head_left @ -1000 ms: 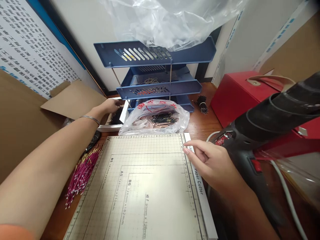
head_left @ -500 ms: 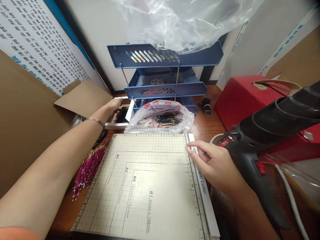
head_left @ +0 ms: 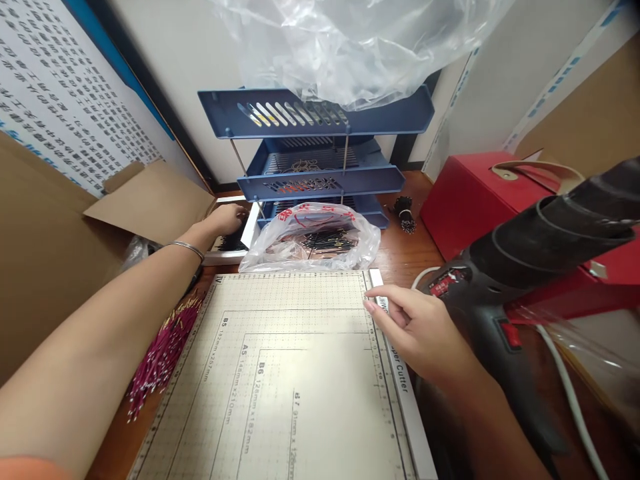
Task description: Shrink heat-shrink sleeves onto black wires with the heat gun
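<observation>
My left hand (head_left: 226,219) reaches far back-left into a shallow white box (head_left: 249,233). Its fingers are curled down into the black wires (head_left: 231,243) lying there. A metal bangle sits on that wrist. My right hand (head_left: 417,328) rests on the white rail (head_left: 406,400) at the right edge of a gridded paper cutter board (head_left: 300,373). Its fingers stretch left, loosely apart, with the tips at the board's top right corner and nothing in them.
A pile of magenta wires (head_left: 161,352) lies left of the board. Behind it are a plastic bag of wires (head_left: 310,237) and a blue three-tier tray (head_left: 310,120) under clear plastic. A black heat gun (head_left: 525,267), a red box (head_left: 470,193) and a cardboard flap (head_left: 147,200) crowd the sides.
My left hand has dropped from the white box's rim onto the black wires and curled its fingers. My right hand has stayed on the rail.
</observation>
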{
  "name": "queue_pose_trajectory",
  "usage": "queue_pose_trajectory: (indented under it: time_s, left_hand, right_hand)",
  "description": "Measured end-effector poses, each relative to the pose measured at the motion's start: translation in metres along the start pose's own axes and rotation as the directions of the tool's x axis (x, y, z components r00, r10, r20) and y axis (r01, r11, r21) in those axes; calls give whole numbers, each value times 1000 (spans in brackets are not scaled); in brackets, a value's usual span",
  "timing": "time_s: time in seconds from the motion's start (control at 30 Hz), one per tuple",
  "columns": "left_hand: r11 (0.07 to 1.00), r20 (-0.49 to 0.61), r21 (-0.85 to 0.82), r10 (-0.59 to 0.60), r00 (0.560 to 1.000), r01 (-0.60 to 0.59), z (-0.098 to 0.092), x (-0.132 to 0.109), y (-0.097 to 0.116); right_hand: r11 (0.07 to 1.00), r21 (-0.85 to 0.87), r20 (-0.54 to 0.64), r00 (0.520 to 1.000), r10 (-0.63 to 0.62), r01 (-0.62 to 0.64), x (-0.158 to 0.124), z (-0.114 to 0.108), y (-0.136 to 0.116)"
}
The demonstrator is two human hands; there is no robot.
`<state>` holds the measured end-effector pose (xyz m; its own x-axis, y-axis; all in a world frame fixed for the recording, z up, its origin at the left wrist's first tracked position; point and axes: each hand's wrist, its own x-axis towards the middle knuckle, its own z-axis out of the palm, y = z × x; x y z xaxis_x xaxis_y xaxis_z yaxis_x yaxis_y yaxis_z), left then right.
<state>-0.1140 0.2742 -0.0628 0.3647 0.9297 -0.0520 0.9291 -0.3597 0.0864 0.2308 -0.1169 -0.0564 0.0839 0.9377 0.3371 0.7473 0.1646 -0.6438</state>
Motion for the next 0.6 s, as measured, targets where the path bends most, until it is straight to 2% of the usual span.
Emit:
queue_pose_trajectory:
  time_s: [0.2, 0.37, 0.6]
  left_hand:
    - [996, 43, 67, 51, 998, -54, 1, 6, 13]
    - [999, 63, 34, 32, 998, -34, 0, 5, 15]
    - [1000, 32, 4, -1, 1000, 1, 0, 8, 15]
  right_hand:
    - [999, 34, 22, 1000, 15, -16, 5, -7, -7]
    - [1000, 25, 17, 1000, 10, -10, 5, -9, -8]
    - [999, 37, 32, 999, 36, -38, 5, -7, -9]
